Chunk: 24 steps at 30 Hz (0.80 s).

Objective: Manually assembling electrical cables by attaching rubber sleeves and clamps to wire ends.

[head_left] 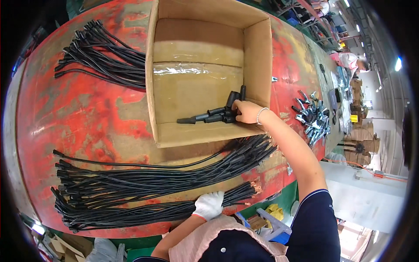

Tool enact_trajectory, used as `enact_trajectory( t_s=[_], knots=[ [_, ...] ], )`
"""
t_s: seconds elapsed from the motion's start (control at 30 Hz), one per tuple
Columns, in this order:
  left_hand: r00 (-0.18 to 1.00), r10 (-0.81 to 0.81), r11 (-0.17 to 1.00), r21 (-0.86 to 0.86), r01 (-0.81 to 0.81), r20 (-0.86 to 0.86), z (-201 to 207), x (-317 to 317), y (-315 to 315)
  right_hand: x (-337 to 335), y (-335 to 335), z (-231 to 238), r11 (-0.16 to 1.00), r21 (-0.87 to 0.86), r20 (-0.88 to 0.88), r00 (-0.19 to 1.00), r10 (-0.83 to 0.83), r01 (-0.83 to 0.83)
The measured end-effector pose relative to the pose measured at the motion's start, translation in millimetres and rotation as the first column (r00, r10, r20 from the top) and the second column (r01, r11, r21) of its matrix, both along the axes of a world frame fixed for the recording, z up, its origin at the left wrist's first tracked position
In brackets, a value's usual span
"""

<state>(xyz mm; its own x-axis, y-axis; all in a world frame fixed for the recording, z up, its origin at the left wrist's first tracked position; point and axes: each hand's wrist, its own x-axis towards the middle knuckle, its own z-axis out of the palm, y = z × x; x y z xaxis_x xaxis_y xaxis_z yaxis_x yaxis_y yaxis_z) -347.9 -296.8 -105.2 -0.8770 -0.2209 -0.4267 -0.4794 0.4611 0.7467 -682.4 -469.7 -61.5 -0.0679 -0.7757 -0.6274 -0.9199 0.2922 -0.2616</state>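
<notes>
My right hand (248, 112), bare with a bracelet at the wrist, reaches into an open cardboard box (209, 136). Its fingers close around black tubular sleeves (214, 115) lying in the box's near right part; which of them it grips is partly hidden. In a white glove, my left hand (209, 205) is closed on the nearest bundle of black cables (144, 215) by the table's front edge. Copper lugs (255, 187) show at the right ends of this bundle. Between it and the box lies another bundle of black cables (161, 182).
A third cable bundle (104, 56) lies at the far left, partly hidden by the box. A heap of metal clamps (313, 117) sits on the right of the worn red table (87, 118). Beyond are other people (348, 60) and stacked cartons (362, 139).
</notes>
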Motion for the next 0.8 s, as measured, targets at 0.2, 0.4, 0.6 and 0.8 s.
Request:
enact_trajectory(
  t_s=[0.2,0.4,0.6,0.8],
  knots=[
    [0.998,-0.036,0.999,0.031,0.034,0.047,1,2,-2,6,0,4,0.988,-0.017,-0.192,0.97,0.148,-0.154],
    [1.0,0.005,1.0,0.007,-0.005,0.013,4,2,-1,19,-8,19,0.979,0.047,-0.35,0.915,0.202,-0.198],
    [1.0,0.006,0.999,0.042,-0.006,0.013,0,2,-3,20,-33,51,0.947,-0.006,-0.476,0.834,0.28,-0.322],
    [1.0,0.02,0.999,0.043,-0.019,-0.001,5,5,-7,22,-60,1,0.832,0.328,-0.764,0.392,0.512,-0.448]
  ],
)
